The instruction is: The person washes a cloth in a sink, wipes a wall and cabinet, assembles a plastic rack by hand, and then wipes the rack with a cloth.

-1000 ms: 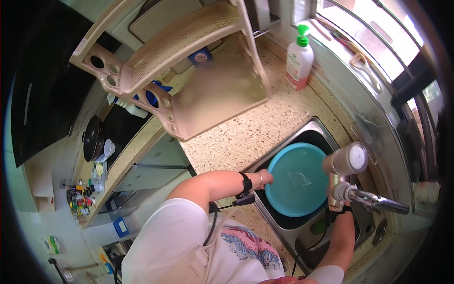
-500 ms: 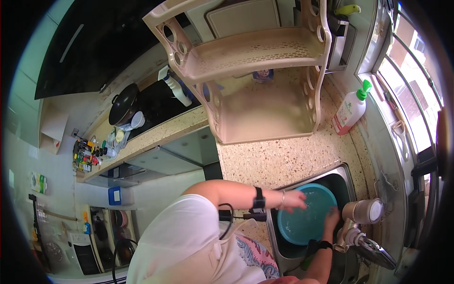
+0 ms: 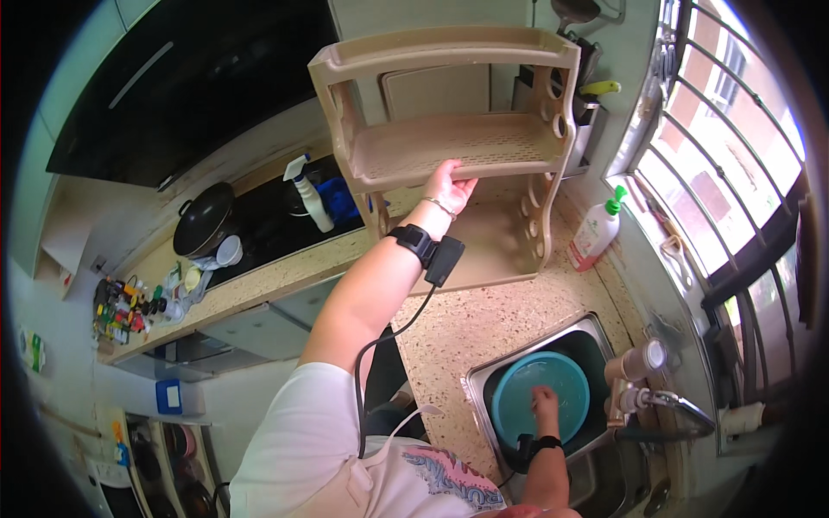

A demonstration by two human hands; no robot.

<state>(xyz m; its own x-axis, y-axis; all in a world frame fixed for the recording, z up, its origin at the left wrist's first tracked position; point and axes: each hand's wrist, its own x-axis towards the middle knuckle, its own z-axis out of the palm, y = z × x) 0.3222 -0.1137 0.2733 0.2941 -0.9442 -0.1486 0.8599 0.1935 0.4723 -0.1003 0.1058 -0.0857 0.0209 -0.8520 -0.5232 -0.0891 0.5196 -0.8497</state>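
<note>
My left hand [image 3: 451, 186] reaches forward to the beige plastic two-tier rack [image 3: 458, 142]. Its fingers are closed around the front edge of the middle shelf, partly hidden under it. A turquoise basin [image 3: 509, 423] with water in it sits in the steel sink at the lower right. Over that basin is my right hand [image 3: 544, 402], with the fingers curled in; whatever they hold, if anything, does not show.
A tap [image 3: 623, 397] stands at the sink's right side. A pump bottle [image 3: 596, 229] with a green top is by the window. To the left are a stove with a black wok [image 3: 205, 218] and a white spray bottle [image 3: 311, 203].
My left hand has gone from above the basin up to the rack's shelf. My right hand has shifted from the basin's right side toward its middle. The view has turned upward.
</note>
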